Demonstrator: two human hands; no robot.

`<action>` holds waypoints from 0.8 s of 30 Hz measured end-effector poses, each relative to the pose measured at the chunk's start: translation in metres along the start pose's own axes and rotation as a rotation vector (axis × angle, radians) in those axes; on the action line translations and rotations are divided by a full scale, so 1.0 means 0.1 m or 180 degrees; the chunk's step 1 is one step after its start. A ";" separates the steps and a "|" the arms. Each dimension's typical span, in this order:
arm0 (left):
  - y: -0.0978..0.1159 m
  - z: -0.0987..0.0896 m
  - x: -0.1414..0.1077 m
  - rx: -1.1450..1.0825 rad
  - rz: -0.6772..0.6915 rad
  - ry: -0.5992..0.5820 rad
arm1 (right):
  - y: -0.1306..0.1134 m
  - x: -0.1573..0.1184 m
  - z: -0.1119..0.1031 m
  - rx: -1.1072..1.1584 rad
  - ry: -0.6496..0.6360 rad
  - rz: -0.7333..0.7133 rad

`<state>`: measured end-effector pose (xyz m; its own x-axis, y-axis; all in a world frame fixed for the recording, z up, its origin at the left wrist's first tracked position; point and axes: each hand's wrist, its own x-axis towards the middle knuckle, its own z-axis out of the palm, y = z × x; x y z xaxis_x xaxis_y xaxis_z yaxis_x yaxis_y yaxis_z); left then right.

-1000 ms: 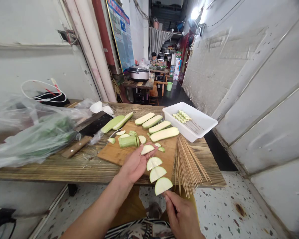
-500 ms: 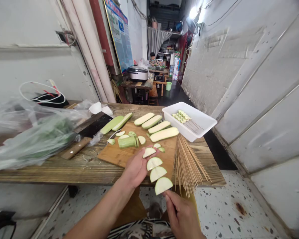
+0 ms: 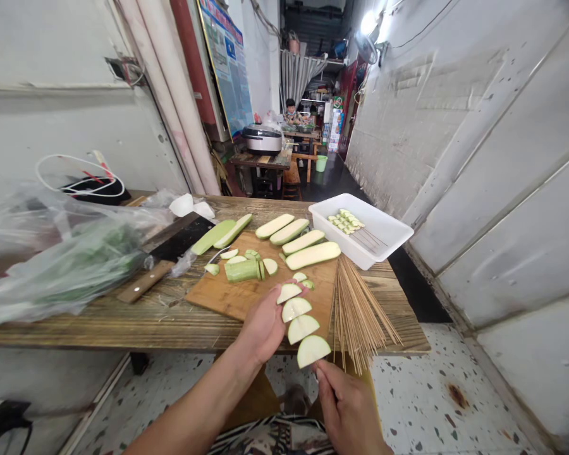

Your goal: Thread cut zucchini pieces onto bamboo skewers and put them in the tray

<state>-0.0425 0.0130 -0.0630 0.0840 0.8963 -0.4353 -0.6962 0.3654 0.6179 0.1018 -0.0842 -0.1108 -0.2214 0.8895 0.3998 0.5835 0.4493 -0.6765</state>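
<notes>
Several pale green half-round squash slices [image 3: 302,329] hang in a row on a skewer between my hands. My left hand [image 3: 264,322] is closed around the far slice at the upper end. Below the nearest slice, my right hand [image 3: 344,395] pinches the skewer's lower end. Beyond them, a wooden cutting board [image 3: 213,292] carries a partly sliced squash piece [image 3: 241,271] and loose slices. Halved squashes [image 3: 313,255] lie along its far edge. A fan of bare skewers [image 3: 358,316] rests right of the board.
A white tray [image 3: 389,235] holding finished skewers stands at the back right. To the left lie a cleaver [image 3: 146,281] and a plastic bag of greens [image 3: 90,259]. A person [image 3: 291,114] sits at a far table, beyond a rice cooker [image 3: 262,139].
My left hand and the upper slices have shifted slightly right. The lowest slice has moved a little up and right, while my right hand keeps its pinch.
</notes>
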 end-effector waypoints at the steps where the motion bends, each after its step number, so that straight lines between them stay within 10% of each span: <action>1: -0.01 0.00 0.00 -0.0004 0.0006 -0.0031 | 0.00 0.00 0.00 -0.0011 -0.0005 0.0008; 17: 0.07 0.08 -0.03 -0.0125 -0.0062 -0.0833 | 0.04 0.18 0.14 -0.0378 0.0726 -0.0138; 24: -0.11 0.11 -0.10 0.0264 -0.0026 -0.0506 | 0.02 0.31 0.19 -0.0379 0.0843 -0.0091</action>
<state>-0.0276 0.0026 -0.0579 0.2057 0.9193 -0.3356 -0.6344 0.3863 0.6695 0.0806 -0.0540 -0.1114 -0.0365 0.8167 0.5759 0.6711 0.4470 -0.5914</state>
